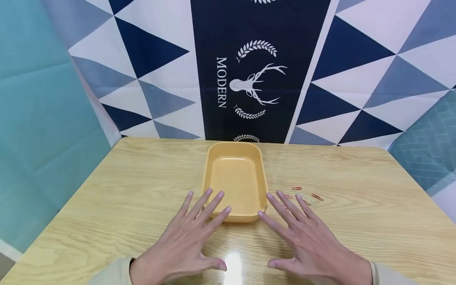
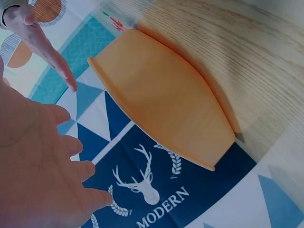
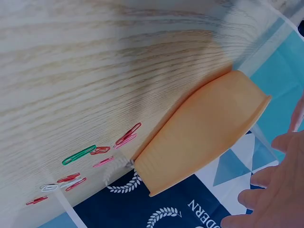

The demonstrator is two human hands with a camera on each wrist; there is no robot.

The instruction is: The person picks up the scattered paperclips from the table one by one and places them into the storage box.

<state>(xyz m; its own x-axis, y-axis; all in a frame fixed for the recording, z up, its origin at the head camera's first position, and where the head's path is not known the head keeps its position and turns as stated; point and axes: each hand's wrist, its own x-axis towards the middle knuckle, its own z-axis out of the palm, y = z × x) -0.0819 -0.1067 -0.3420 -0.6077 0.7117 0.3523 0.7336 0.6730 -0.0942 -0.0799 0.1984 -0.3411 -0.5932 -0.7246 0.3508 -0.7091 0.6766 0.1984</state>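
Note:
A yellow-orange rectangular tray [image 1: 235, 178] stands on the wooden table with nothing visible inside it. My left hand [image 1: 187, 241] is spread in front of its near left corner, palm down, holding nothing. The right hand [image 1: 308, 243] is likewise spread, by the near right corner, and its fingers partly cover a group of paper clips. Several clips lie to the right of the tray, among them a red paper clip [image 1: 297, 188] and a green paper clip [image 3: 79, 155]. In both wrist views the tray's outer wall [image 2: 161, 95] shows beyond the straight fingers.
The wooden table [image 1: 142, 174] reaches back to a cloth with blue and white triangles [image 1: 153, 43] and a deer print. Teal cloth [image 1: 46, 118] hangs along the left side, and another teal piece [image 1: 427, 146] is at the right.

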